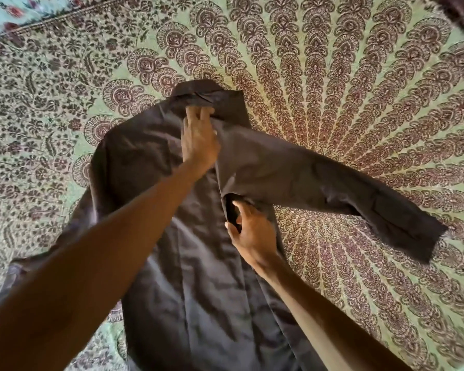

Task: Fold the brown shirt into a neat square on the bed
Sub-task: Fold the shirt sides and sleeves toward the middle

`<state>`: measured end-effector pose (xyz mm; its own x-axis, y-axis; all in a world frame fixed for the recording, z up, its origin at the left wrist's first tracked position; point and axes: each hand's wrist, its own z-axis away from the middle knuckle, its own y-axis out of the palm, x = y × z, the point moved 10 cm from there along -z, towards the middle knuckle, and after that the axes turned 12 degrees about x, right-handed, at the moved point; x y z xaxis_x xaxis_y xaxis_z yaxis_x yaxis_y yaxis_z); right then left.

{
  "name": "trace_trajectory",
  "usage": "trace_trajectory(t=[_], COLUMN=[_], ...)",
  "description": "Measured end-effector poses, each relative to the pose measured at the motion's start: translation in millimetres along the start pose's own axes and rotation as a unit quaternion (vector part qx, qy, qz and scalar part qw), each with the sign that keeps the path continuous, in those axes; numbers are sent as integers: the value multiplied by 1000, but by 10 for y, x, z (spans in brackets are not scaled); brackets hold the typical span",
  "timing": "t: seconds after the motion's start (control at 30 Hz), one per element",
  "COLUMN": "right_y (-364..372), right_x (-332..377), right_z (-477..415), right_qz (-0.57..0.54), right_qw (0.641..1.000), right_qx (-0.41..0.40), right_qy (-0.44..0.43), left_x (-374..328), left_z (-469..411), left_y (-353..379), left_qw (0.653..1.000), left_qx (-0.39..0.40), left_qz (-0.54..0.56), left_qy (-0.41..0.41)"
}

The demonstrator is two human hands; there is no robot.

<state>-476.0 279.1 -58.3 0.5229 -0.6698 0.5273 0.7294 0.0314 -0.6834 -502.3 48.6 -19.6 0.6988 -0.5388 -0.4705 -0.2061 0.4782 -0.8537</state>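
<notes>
Patterned green bed (359, 76) carries the brown shirt (198, 290); left grip (198, 137) presses flat, released, near the collar (206, 95), right grip (252, 231) pinches its side.

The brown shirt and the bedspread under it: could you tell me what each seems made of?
Brown shirt: probably thin woven cotton or blend, slight sheen, soft creases. Bedspread: likely printed cotton, matte, lying flat, dense floral print.

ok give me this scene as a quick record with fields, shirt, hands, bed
shirt: brown, spread lengthwise on the bed, collar at the far end
sleeve: stretched out to the right, not folded in
left hand: flat on the shirt just below the collar
right hand: grips the shirt's edge under the sleeve
bedspread: green with dark paisley print
</notes>
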Motion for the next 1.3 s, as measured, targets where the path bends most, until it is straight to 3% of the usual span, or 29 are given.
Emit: trace_trajectory(t=[0.07,0.23,0.37,0.47,0.53,0.7,0.87,1.0,1.13,1.23,1.3], right_y=[-58,53,157,307,428,672,629,671,795,908,1032], right_x=[-88,-510,-797,-876,-898,-997,-1236,-1350,-1244,-992,-777], right_z=[215,787,1149,1409,1603,2160,2694,2961,3133,3245,3288], right_qz=[67,180,156,152,157,210,190,195,210,189,179], right_qw=[997,982,985,985,983,965,956,955,961,974,980], right_qx=[-25,-38,-27,9,26,24,-39,-36,-40,-68,-72], right_qy=[4,45,71,80,93,154,221,221,173,103,52], left_x=[-143,-428,-131,139,238,256,164,87,187,58,47], left_z=[379,1394,1991,2245,2332,2617,3071,3519,3709,3704,3585], left_y=[80,652,816,963,1094,1617,1886,2138,2134,2086,1869], left_qw=[1000,992,993,954,929,875,850,806,853,843,861], left_qx=[-13,76,73,83,130,286,337,404,345,283,206], left_qz=[-7,-48,69,220,240,266,303,329,263,361,382], left_qy=[6,92,-58,-184,-249,-286,-270,-279,-289,-282,-265])
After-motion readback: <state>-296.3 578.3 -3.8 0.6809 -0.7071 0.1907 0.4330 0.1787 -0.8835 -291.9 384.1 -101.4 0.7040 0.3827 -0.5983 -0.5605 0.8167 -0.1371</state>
